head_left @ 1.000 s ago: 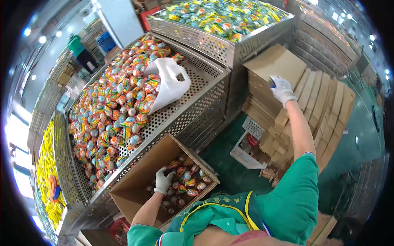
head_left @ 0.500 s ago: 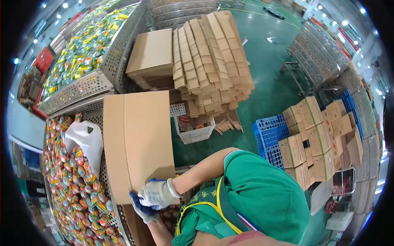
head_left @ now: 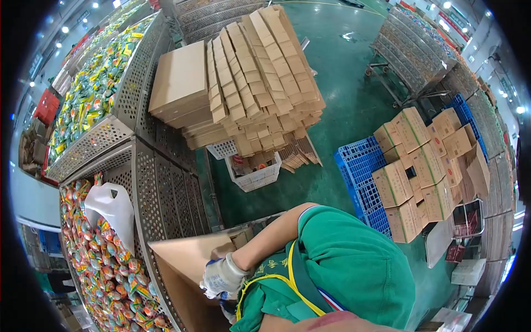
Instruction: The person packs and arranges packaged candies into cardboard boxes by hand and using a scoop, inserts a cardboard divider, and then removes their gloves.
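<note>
Cardboard (head_left: 191,254) sits lower than before; right hand (head_left: 224,276) partly curled, left hand (head_left: 227,310) mostly hidden; I cannot tell either's grip.

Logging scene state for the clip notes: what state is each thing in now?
Box: open, partly hidden
Cardboard sheet: slanted at the box
Right hand: gloved, at the cardboard sheet
Left hand: gloved, mostly hidden
Wrapped items: loose, heaped
White scoop: lying on the wrapped items
Flattened cartons: stacked
White crate: open, things inside
Taped cartons: shut, stacked
Blue pallet: partly covered
</note>
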Demonstrator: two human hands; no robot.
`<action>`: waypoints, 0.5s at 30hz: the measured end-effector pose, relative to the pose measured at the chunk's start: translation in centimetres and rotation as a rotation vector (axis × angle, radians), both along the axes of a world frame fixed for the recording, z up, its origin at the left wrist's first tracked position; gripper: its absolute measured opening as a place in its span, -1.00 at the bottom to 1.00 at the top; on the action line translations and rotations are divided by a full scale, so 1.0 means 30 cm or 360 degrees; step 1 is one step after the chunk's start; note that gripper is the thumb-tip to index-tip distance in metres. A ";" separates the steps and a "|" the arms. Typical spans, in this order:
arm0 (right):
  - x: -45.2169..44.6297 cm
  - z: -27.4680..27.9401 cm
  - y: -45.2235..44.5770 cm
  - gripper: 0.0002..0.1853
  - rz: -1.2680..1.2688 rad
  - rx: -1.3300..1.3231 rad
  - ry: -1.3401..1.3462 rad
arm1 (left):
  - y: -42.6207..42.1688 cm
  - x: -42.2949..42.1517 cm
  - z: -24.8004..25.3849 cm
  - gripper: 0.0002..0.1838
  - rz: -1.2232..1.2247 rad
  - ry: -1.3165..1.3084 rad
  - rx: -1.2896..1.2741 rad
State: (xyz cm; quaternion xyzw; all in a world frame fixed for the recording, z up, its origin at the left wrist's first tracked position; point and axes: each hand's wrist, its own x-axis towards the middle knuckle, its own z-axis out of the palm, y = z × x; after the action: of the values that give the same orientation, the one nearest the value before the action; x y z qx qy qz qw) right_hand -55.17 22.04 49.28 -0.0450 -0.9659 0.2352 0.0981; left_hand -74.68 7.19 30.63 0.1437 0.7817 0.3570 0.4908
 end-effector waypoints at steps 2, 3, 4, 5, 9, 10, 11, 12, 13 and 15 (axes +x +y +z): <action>0.005 -0.004 -0.005 -0.76 0.0003 -0.0105 0.0025 | 0.013 0.032 -0.032 -0.23 -0.0253 0.0441 -0.0070; 0.019 -0.013 -0.005 -0.78 -0.0026 -0.0143 0.0096 | 0.021 0.044 -0.046 -0.22 -0.0392 0.0696 -0.0092; 0.025 -0.018 0.001 -0.78 -0.0051 -0.0140 0.0098 | 0.034 0.062 -0.064 -0.21 -0.0540 0.0929 -0.0108; 0.038 -0.030 0.005 -0.79 -0.0081 -0.0141 0.0110 | 0.046 0.080 -0.077 -0.20 -0.0663 0.1160 -0.0141; 0.052 -0.118 0.018 -0.78 -0.0238 -0.0152 0.0231 | 0.065 0.120 -0.131 -0.14 -0.0943 0.1716 -0.0276; 0.042 -0.130 0.012 -0.77 -0.0272 -0.0222 0.0261 | 0.072 0.123 -0.144 -0.13 -0.0989 0.1772 -0.0290; 0.069 -0.062 0.018 -0.78 -0.0227 -0.0289 0.0319 | 0.079 0.123 -0.153 -0.11 -0.1010 0.1810 -0.0306; 0.027 -0.121 0.020 -0.79 -0.0240 -0.0238 0.0637 | 0.077 0.121 -0.161 -0.09 -0.1028 0.1830 -0.0333; 0.048 -0.091 0.017 -0.79 -0.0314 -0.0325 0.0759 | 0.079 0.118 -0.166 -0.08 -0.1040 0.1833 -0.0335; 0.071 -0.095 0.032 -0.71 -0.0313 -0.0562 0.0886 | 0.086 0.137 -0.174 -0.05 -0.1012 0.1792 -0.0365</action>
State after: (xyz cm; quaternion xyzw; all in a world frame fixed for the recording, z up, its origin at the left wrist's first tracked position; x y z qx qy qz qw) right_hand -53.05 23.00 46.43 -0.0881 -0.8375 0.3914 0.3709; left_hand -70.57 9.78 25.40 0.4793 0.8716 -0.0208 0.1004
